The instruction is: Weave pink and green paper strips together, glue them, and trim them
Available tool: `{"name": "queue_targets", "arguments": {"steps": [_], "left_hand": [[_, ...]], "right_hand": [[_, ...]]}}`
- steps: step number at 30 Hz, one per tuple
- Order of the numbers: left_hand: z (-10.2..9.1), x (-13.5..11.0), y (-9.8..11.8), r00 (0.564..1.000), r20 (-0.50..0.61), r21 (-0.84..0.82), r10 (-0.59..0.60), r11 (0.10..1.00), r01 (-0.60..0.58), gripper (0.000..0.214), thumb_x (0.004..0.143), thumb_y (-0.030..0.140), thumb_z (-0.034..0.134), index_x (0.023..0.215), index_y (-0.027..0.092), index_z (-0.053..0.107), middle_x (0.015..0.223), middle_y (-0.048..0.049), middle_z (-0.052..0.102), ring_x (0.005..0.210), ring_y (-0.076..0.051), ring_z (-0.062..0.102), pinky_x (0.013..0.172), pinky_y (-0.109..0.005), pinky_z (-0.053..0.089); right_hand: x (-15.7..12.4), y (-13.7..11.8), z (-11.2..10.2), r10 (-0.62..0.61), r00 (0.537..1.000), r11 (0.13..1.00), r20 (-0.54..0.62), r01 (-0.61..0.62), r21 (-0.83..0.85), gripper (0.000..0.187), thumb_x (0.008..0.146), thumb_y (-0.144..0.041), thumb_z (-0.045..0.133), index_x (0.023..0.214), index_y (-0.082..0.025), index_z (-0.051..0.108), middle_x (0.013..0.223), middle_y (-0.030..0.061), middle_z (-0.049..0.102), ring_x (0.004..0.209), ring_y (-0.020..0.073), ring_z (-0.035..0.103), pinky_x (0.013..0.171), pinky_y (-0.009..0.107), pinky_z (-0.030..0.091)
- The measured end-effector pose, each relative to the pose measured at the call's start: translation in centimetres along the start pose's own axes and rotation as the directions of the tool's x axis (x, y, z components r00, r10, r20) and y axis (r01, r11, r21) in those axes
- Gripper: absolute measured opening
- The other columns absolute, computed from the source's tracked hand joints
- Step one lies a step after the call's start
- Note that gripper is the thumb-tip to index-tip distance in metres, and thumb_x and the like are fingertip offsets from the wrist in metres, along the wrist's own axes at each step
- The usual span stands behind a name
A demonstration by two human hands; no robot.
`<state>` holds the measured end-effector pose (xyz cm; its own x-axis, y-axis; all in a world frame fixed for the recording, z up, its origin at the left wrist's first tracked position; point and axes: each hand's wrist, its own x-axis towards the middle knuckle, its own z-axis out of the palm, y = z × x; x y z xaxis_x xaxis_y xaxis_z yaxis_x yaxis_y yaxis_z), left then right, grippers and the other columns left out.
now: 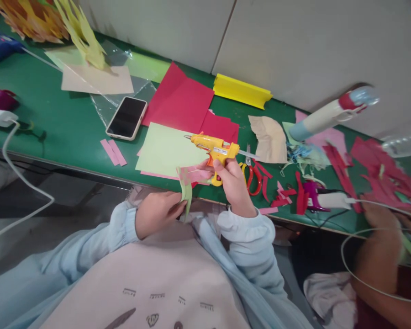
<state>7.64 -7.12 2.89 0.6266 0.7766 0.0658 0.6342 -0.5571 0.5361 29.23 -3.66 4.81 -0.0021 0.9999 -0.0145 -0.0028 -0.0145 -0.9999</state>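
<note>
My right hand (233, 183) is closed round the grip of a yellow glue gun (215, 147), its nozzle pointing left over a pale green sheet (164, 148). My left hand (157, 211), below the table edge, pinches a narrow green paper strip (187, 192) with a pink strip (195, 174) at its top, just beside the gun's handle. Both sleeves are light blue.
A green table (55, 123) carries a phone (127, 117), red sheets (180, 100), a yellow folded sheet (241, 91), red-handled scissors (251, 176), pink scraps and red cuttings. Another person's hands (387, 219) work at the right with a white cable. A white charger cable (17, 173) hangs left.
</note>
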Motion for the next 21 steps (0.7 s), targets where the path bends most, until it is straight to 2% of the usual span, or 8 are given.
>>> {"name": "queue_targets", "arguments": {"steps": [2,4,6,9,13,15,18,21], "left_hand": [[-0.1,0.0,0.0,0.997,0.006,-0.016,0.071,0.997,-0.071,0.038,0.097,0.034,0.037,0.068,0.019,0.056,0.063,-0.0009,0.060,0.054,-0.012,0.050,0.052,-0.026,0.028],[-0.4,0.3,-0.3,0.996,0.013,-0.051,0.084,0.995,-0.084,0.037,0.097,0.035,0.038,0.069,0.019,0.057,0.064,-0.0008,0.061,0.054,-0.011,0.049,0.053,-0.026,0.029],[-0.9,0.9,-1.1,0.999,0.032,-0.084,0.013,0.996,-0.010,0.036,0.096,0.036,0.039,0.069,0.019,0.056,0.061,0.0000,0.058,0.052,-0.011,0.045,0.053,-0.026,0.029],[-1.8,2.2,-2.8,0.976,0.098,-0.095,-0.193,0.975,0.203,0.036,0.091,0.040,0.043,0.062,0.020,0.047,0.052,0.0012,0.052,0.047,-0.011,0.041,0.049,-0.025,0.027],[-2.9,3.8,-4.9,0.937,0.154,-0.029,-0.313,0.947,0.321,0.038,0.086,0.044,0.046,0.057,0.022,0.037,0.048,0.0025,0.045,0.046,-0.012,0.040,0.049,-0.026,0.026],[-3.4,4.0,-5.3,0.931,0.149,0.024,-0.334,0.942,0.334,0.038,0.085,0.045,0.048,0.057,0.021,0.039,0.050,0.0020,0.047,0.047,-0.013,0.042,0.050,-0.026,0.026],[-4.0,3.8,-5.4,0.919,0.109,0.078,-0.380,0.925,0.373,0.034,0.086,0.049,0.049,0.069,0.020,0.055,0.061,-0.0003,0.060,0.056,-0.016,0.053,0.053,-0.026,0.031],[-4.3,3.3,-5.0,0.913,-0.032,0.165,-0.406,0.899,0.406,0.035,0.089,0.051,0.049,0.089,0.019,0.064,0.071,-0.0025,0.067,0.067,-0.019,0.060,0.057,-0.027,0.034]], "right_hand": [[-0.3,-0.6,-0.4,-0.003,1.000,1.000,-0.003,0.003,0.001,0.036,0.087,-0.056,0.058,0.103,-0.024,0.053,0.095,0.0032,0.069,0.090,0.0204,0.072,0.060,0.027,0.053],[-0.4,-1.0,-0.7,-0.003,1.000,1.000,-0.004,0.003,0.003,0.035,0.087,-0.056,0.059,0.101,-0.024,0.053,0.095,0.0037,0.069,0.091,0.0212,0.072,0.057,0.026,0.052],[-0.3,-1.0,-0.9,0.008,1.000,1.000,-0.002,-0.008,0.008,0.036,0.086,-0.056,0.061,0.102,-0.024,0.052,0.095,0.0037,0.069,0.091,0.0214,0.072,0.053,0.024,0.051],[0.2,-0.1,-0.9,0.052,0.999,0.998,0.001,-0.052,0.025,0.040,0.084,-0.057,0.062,0.103,-0.024,0.051,0.093,0.0032,0.069,0.090,0.0212,0.072,0.051,0.023,0.050],[1.0,1.6,-0.3,0.105,0.994,0.994,-0.008,-0.105,0.035,0.043,0.082,-0.057,0.063,0.106,-0.024,0.050,0.091,0.0026,0.069,0.090,0.0203,0.072,0.057,0.025,0.053],[1.4,2.2,0.0,0.136,0.991,0.990,-0.018,-0.135,0.034,0.043,0.082,-0.056,0.063,0.107,-0.024,0.049,0.090,0.0020,0.069,0.090,0.0199,0.071,0.061,0.027,0.055],[1.8,2.7,0.5,0.176,0.984,0.983,-0.030,-0.174,0.054,0.042,0.082,-0.055,0.063,0.107,-0.025,0.048,0.093,0.0026,0.070,0.095,0.0200,0.071,0.066,0.029,0.056],[2.0,2.9,0.9,0.210,0.977,0.974,-0.045,-0.205,0.092,0.042,0.081,-0.056,0.064,0.105,-0.024,0.048,0.095,0.0036,0.071,0.094,0.0198,0.071,0.066,0.028,0.055]]}}
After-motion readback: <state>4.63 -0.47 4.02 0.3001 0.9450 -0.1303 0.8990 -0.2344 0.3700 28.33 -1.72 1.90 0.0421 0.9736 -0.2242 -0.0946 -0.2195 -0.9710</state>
